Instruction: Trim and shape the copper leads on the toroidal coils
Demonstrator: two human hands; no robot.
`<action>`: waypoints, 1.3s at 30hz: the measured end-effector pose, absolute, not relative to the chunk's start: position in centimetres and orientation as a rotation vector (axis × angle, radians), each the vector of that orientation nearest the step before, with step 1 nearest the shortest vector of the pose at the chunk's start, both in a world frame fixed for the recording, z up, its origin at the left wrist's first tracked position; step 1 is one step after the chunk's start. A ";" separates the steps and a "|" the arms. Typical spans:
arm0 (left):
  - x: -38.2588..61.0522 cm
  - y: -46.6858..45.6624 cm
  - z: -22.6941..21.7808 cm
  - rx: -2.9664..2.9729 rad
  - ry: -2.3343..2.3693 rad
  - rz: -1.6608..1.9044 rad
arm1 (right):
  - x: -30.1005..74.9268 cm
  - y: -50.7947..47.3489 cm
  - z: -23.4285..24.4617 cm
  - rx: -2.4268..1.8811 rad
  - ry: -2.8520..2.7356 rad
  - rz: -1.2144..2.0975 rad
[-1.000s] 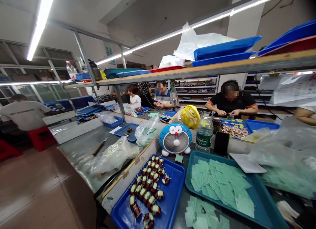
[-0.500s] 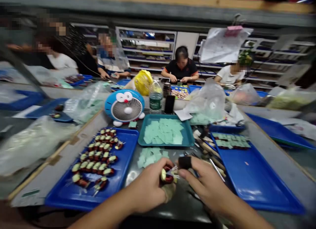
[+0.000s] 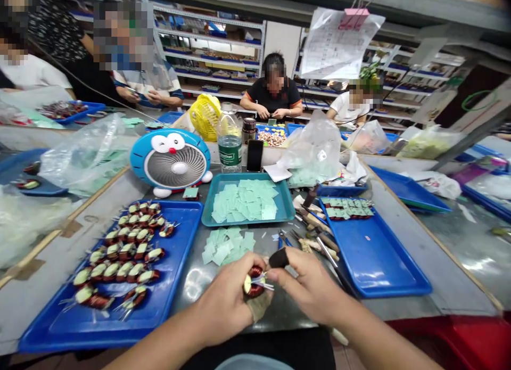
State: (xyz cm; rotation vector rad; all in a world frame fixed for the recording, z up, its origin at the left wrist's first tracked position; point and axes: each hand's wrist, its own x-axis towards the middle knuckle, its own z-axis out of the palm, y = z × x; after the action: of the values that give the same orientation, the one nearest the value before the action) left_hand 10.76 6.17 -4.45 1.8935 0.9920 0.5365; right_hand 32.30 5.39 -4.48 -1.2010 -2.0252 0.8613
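Note:
My left hand (image 3: 224, 301) grips a copper-wound toroid coil (image 3: 254, 282), with a tan wrap on one finger. My right hand (image 3: 308, 280), a black cot on its thumb, pinches the coil's thin silver wire leads (image 3: 261, 282). Left of my hands, a blue tray (image 3: 181, 263) holds rows of finished coils (image 3: 123, 255). Ahead, a teal tray (image 3: 288, 199) holds green paper squares (image 3: 243, 199), and more squares (image 3: 225, 245) lie loose on the bench. Small blue-handled pliers (image 3: 283, 240) lie just beyond my right thumb.
Right of my hands lie wooden-handled tools (image 3: 315, 237) beside a blue tray (image 3: 383, 263) carrying a row of coils (image 3: 347, 207). A fan (image 3: 171, 159), water bottle (image 3: 229, 138), phone (image 3: 254, 155) and plastic bags stand beyond. Co-workers (image 3: 273, 96) sit across the bench.
The view has swung from the shelves and far bench down to my hands. Between the last two frames, the coil has turned to show its copper winding, and the view has shifted slightly.

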 end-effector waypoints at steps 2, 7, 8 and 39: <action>10.6 6.2 -5.4 1.870 1.017 0.532 | 33.5 3.8 -7.1 -1.372 -1.926 0.785; 10.5 7.2 -6.8 1.784 1.135 0.443 | 37.3 -1.5 -15.0 -1.764 -1.827 0.480; 10.6 7.4 -6.8 1.770 1.125 0.440 | 37.7 -2.3 -16.3 -1.803 -1.834 0.425; 9.2 4.5 -9.2 1.659 1.050 0.783 | 32.7 -1.2 -6.7 -1.582 -2.225 0.607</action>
State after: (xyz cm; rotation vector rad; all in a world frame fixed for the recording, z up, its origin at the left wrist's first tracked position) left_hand 9.16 4.49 -9.24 1.6590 1.0504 0.7829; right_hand 32.67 -1.19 -6.67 -1.5823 -2.2254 0.6066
